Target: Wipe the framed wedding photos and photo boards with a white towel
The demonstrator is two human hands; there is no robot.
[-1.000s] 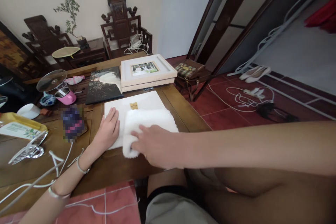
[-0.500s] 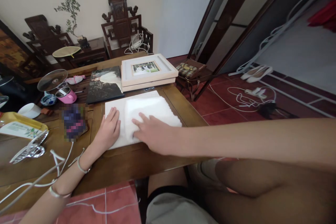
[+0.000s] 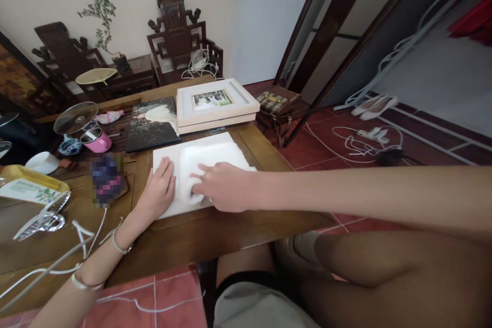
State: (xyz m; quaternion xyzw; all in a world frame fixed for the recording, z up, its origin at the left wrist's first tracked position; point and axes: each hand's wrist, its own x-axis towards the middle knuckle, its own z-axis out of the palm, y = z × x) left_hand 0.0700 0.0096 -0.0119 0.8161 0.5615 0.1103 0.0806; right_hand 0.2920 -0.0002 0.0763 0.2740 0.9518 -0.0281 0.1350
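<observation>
A white board or panel [image 3: 163, 155] lies flat at the near edge of the wooden table. On top of it spreads a fluffy white cloth [image 3: 207, 154], its wavy right edge near the panel's right side. My left hand [image 3: 159, 189] rests flat on the panel's left part, fingers stretched out, left of the cloth. My right hand [image 3: 226, 187] reaches in from the right and presses into the cloth; its fingers are bent and somewhat apart, gripping the fabric beneath. The palm side of that hand is hidden.
Stacked pale picture frames [image 3: 184, 105] and a dark photo panel [image 3: 149, 136] lie behind. A pink mug [image 3: 100, 142], scissors [image 3: 49, 218], a yellow pack [image 3: 23, 184] and white cables [image 3: 57, 266] lie left. A wooden chair [image 3: 323, 36] with a plaid bag [image 3: 274, 100] stands right.
My right hand has shifted slightly left and up, with its fingers bending more, and the cloth has slid left with it. My left hand stays on the panel.
</observation>
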